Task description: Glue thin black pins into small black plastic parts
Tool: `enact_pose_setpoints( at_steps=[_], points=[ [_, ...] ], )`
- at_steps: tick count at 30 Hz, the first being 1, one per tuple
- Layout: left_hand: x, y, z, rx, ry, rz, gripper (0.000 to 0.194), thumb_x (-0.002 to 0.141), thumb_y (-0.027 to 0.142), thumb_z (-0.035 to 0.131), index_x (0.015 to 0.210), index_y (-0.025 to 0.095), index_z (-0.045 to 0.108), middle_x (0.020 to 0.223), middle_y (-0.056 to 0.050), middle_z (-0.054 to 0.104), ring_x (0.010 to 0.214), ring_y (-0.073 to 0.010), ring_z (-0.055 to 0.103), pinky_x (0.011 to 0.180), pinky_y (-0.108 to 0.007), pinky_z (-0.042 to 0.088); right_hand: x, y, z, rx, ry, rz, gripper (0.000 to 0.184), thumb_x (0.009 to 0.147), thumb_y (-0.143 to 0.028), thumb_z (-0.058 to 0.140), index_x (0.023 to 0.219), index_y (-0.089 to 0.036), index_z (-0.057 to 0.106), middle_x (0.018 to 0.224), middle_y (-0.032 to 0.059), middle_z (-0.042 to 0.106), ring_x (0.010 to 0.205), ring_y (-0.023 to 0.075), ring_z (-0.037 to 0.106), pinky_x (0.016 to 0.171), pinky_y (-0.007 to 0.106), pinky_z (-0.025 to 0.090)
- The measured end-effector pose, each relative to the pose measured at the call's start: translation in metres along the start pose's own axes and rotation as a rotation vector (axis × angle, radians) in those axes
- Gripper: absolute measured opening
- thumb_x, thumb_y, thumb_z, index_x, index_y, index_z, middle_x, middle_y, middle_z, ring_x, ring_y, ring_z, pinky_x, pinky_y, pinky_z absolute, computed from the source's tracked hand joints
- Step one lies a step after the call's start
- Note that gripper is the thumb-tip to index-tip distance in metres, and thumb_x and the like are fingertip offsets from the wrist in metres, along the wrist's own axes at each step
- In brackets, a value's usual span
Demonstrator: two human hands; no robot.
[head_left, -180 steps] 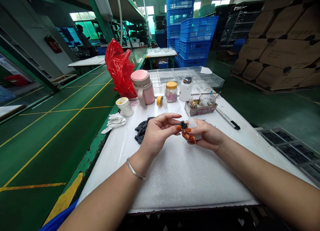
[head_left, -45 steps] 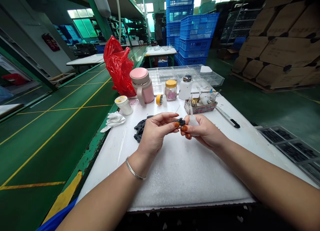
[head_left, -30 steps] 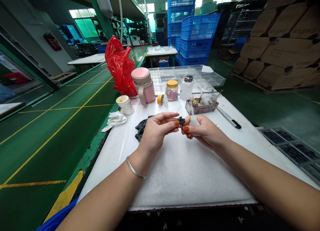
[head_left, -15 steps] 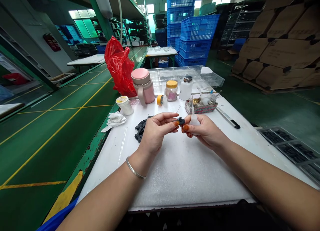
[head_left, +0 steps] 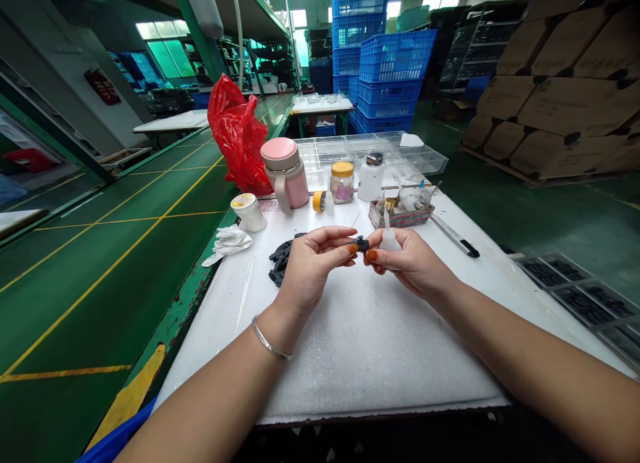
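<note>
Between the fingertips of my left hand (head_left: pixel 317 259) is a small black part (head_left: pixel 361 243), pinched by thumb and fingers above the white foam-covered table (head_left: pixel 360 356). My right hand (head_left: pixel 407 259) is closed around a small translucent white bottle with a thin nozzle (head_left: pixel 389 239), which points upward. The right thumb and forefinger also meet the black part's right end, so both hands touch it. Partly hidden behind my left hand lies a pile of black parts (head_left: pixel 279 261).
Farther back stand a pink mug (head_left: pixel 293 176), a yellow-lidded jar (head_left: pixel 342 186), a white bottle (head_left: pixel 371 179) and a box of small items (head_left: pixel 403 216). A utility knife (head_left: pixel 455 236) lies at right. White gloves (head_left: pixel 230 241), a tub (head_left: pixel 250 215) and a red bag (head_left: pixel 237 139) are at left.
The hands hold nearly the same pose around the black part and bottle. The whole view has shifted very slightly.
</note>
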State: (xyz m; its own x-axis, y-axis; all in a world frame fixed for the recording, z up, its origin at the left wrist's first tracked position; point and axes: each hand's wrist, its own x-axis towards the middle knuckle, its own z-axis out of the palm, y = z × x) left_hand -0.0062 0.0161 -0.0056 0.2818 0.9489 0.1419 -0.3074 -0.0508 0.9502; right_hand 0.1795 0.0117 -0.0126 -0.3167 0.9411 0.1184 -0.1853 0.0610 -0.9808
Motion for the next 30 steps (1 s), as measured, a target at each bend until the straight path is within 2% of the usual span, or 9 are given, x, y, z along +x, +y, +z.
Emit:
enact_pose_setpoints(
  at_steps=[4,8,14,19,21,24,28,30],
  points=[
    [0.000,0.001,0.001,0.069,0.017,0.009,0.023,0.073,0.019,0.079,0.096,0.019,0.076,0.081,-0.004,0.075,0.071,-0.0129,0.068,0.065,-0.020,0.054,0.000,0.002,-0.003,-0.007,0.065,-0.051,0.022,0.072,-0.030,0.083,0.085,-0.016,0.072,0.069,-0.0001,0.064,0.059,0.0093,0.053,0.054,0.022,0.041],
    [-0.001,0.004,0.004,0.186,0.053,0.029,0.024,0.072,0.023,0.080,0.095,0.018,0.075,0.081,-0.005,0.075,0.073,-0.0156,0.069,0.065,-0.022,0.055,0.000,0.000,0.000,-0.126,0.141,-0.113,0.024,0.070,-0.033,0.084,0.083,-0.016,0.071,0.067,0.0006,0.065,0.056,0.0105,0.054,0.052,0.023,0.041],
    [0.001,0.005,-0.001,0.444,0.104,0.036,0.037,0.071,0.042,0.081,0.099,0.020,0.075,0.097,-0.008,0.076,0.086,-0.0239,0.071,0.077,-0.030,0.060,0.003,-0.003,0.006,-0.321,0.206,-0.178,0.023,0.072,-0.037,0.080,0.077,-0.016,0.071,0.065,-0.0011,0.062,0.059,0.0113,0.052,0.055,0.024,0.039],
    [0.011,0.002,-0.011,0.601,0.115,-0.010,0.050,0.068,0.056,0.078,0.107,0.026,0.073,0.108,-0.005,0.075,0.095,-0.0288,0.071,0.083,-0.033,0.060,0.013,-0.001,-0.005,-0.262,0.244,-0.165,0.031,0.066,-0.043,0.083,0.077,-0.017,0.072,0.065,-0.0011,0.062,0.059,0.0119,0.053,0.056,0.024,0.040],
    [0.015,0.001,-0.016,0.663,0.120,-0.015,0.052,0.069,0.060,0.075,0.109,0.028,0.072,0.110,-0.004,0.074,0.097,-0.0297,0.071,0.082,-0.034,0.060,0.018,-0.002,-0.013,-0.205,0.318,-0.168,0.033,0.061,-0.044,0.085,0.075,-0.017,0.071,0.063,-0.0005,0.063,0.057,0.0125,0.053,0.054,0.025,0.041],
    [0.020,-0.001,-0.023,0.710,0.126,-0.017,0.054,0.071,0.066,0.070,0.111,0.030,0.071,0.112,-0.004,0.074,0.099,-0.0312,0.071,0.084,-0.037,0.060,0.024,-0.007,-0.028,-0.135,0.521,-0.197,0.034,0.055,-0.042,0.087,0.071,-0.017,0.069,0.058,-0.0010,0.062,0.053,0.0132,0.052,0.051,0.026,0.040],
    [0.024,-0.003,-0.029,0.798,0.100,0.037,0.049,0.075,0.065,0.065,0.110,0.032,0.072,0.110,-0.004,0.075,0.100,-0.0320,0.071,0.085,-0.040,0.058,0.030,-0.020,-0.054,-0.110,0.728,-0.272,0.035,0.059,-0.044,0.082,0.075,-0.018,0.064,0.059,-0.0013,0.061,0.057,0.0150,0.057,0.051,0.025,0.040],
    [0.026,-0.002,-0.030,0.798,0.079,0.086,0.042,0.076,0.062,0.067,0.105,0.032,0.074,0.105,-0.004,0.076,0.095,-0.0310,0.072,0.079,-0.037,0.059,0.029,-0.032,-0.067,-0.093,0.787,-0.295,0.038,0.060,-0.045,0.079,0.079,-0.018,0.062,0.064,0.0001,0.065,0.059,0.0151,0.059,0.049,0.024,0.038]
  ],
)
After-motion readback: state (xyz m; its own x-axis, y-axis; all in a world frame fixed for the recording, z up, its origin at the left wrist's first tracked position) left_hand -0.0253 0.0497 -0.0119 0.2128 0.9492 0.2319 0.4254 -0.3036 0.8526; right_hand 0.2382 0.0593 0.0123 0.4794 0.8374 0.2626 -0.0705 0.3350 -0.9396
